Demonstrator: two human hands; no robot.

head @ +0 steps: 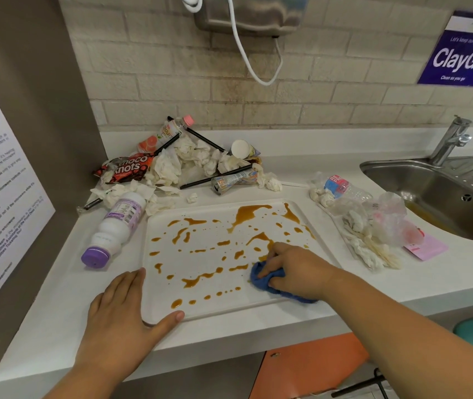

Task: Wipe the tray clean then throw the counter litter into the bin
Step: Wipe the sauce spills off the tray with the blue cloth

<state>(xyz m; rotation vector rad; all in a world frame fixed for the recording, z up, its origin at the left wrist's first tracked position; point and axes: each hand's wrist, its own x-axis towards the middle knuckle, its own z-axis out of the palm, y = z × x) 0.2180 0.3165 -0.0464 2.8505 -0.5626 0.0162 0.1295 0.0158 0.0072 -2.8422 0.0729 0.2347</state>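
Nearest, the left hand (120, 309) lies flat on the white counter (56, 312), fingers straight, thumb at the front-left corner of the tray (229, 312), prob. to stop it sliding. The right hand (295, 269) is curled onto a bunched blue cloth (264, 280), pressing it to the tray's front right. The tray sits at the counter's front edge and holds only brown sauce smears (249, 214), mostly unwiped. Beyond: a tipped purple-capped bottle (114, 228), then a litter heap (183, 165) of tissues, wrappers & straws by the wall. At right, a steel sink (431, 180) w/ a brownish stain. No bin clearly in view.
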